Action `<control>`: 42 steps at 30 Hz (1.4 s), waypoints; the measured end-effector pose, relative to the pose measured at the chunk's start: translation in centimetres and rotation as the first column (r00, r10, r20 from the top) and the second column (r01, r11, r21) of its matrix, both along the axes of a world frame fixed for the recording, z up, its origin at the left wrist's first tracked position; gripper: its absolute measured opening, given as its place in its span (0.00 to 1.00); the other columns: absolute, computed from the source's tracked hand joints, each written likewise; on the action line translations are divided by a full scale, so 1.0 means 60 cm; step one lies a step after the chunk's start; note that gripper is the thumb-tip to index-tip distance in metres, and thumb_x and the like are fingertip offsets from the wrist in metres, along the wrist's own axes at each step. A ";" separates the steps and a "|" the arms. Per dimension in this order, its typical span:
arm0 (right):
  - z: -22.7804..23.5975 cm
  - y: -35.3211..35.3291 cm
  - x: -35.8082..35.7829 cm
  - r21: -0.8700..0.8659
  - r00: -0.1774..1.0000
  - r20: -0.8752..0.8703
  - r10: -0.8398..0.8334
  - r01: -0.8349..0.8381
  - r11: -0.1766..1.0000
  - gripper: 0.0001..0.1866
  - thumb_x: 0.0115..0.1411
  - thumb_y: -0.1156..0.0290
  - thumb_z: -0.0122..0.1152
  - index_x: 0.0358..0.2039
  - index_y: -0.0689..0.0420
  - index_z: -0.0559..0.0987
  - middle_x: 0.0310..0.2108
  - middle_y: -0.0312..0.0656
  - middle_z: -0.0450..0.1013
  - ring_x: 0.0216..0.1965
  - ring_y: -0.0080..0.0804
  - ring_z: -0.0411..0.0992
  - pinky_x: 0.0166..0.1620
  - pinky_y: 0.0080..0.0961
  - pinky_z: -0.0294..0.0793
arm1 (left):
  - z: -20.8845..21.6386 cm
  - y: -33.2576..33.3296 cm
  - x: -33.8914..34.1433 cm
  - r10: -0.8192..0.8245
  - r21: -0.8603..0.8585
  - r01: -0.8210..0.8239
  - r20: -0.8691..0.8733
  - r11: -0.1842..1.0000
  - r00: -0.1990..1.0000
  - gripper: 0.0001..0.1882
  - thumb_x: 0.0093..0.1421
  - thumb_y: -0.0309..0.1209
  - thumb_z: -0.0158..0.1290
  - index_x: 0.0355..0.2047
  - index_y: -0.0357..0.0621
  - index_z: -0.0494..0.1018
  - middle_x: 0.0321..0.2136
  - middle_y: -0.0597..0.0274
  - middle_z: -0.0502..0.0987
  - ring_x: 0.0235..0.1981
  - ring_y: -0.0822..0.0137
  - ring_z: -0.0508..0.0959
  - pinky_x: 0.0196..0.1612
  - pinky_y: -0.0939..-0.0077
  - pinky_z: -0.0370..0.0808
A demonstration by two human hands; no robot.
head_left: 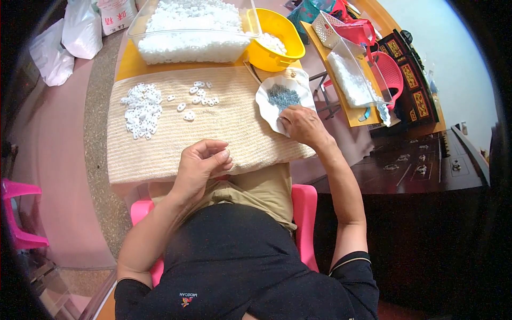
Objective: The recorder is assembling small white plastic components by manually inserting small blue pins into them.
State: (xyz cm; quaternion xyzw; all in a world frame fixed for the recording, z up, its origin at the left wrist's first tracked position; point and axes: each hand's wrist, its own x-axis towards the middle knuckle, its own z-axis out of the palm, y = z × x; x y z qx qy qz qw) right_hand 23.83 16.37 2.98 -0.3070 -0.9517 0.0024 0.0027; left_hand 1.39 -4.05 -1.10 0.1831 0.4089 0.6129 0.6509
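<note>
My right hand (pixel 303 126) reaches over the near rim of a white scalloped dish (pixel 265 100). Its fingers are bent together and their tips are hidden, so what they pinch cannot be seen. Small blue-grey pieces (pixel 283 96) lie heaped in that dish. Above the near edge of the striped cloth (pixel 176 144), my left hand (pixel 201 163) is closed with thumb and fingertips close together; anything between them is too small to make out. A pile of small white two-holed plastic parts (pixel 143 109) lies at the cloth's left. Several more loose white parts (pixel 200 95) are scattered near its middle.
Behind the cloth stands a clear bin (pixel 192 37) full of white parts, beside a yellow basin (pixel 293 45) holding some too. At the right, a side table carries another clear box (pixel 352 80) and a pink basket (pixel 392 74). White sacks (pixel 81 32) sit on the floor at far left.
</note>
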 end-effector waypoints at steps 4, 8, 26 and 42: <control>0.012 0.001 -0.003 -0.042 1.000 0.002 -0.007 0.007 0.999 0.07 0.56 0.71 0.53 0.29 0.59 0.78 0.29 0.47 0.74 0.35 0.47 0.73 0.41 0.39 0.71 | 0.008 -0.005 0.001 0.000 -0.012 0.000 -0.007 1.000 1.000 0.11 0.60 0.23 0.54 0.43 0.33 0.72 0.29 0.59 0.78 0.29 0.72 0.79 0.37 0.80 0.79; 0.012 0.005 -0.008 -0.080 0.999 0.020 -0.038 0.040 0.996 0.07 0.53 0.73 0.52 0.28 0.60 0.77 0.29 0.49 0.75 0.35 0.48 0.74 0.40 0.39 0.71 | 0.001 0.000 0.001 -0.033 -0.023 0.034 0.002 0.999 0.999 0.10 0.60 0.25 0.54 0.42 0.35 0.72 0.29 0.61 0.77 0.29 0.72 0.78 0.36 0.76 0.80; 0.004 0.009 0.009 -0.163 0.957 -0.276 -0.093 0.048 0.985 0.06 0.58 0.76 0.51 0.32 0.61 0.76 0.35 0.50 0.74 0.38 0.52 0.73 0.42 0.38 0.72 | 0.007 -0.005 0.007 0.028 0.010 -0.027 -0.082 1.000 0.996 0.07 0.59 0.25 0.55 0.39 0.39 0.73 0.27 0.66 0.75 0.28 0.76 0.76 0.34 0.83 0.76; -0.042 -0.179 -0.104 -0.725 0.601 -0.659 -0.453 -0.346 0.595 0.04 0.62 0.77 0.56 0.36 0.63 0.75 0.30 0.34 0.70 0.29 0.16 0.69 0.30 0.13 0.70 | -0.002 -0.003 0.002 0.025 0.003 -0.026 0.140 1.000 0.990 0.05 0.58 0.24 0.57 0.34 0.39 0.73 0.27 0.62 0.77 0.29 0.71 0.78 0.33 0.77 0.80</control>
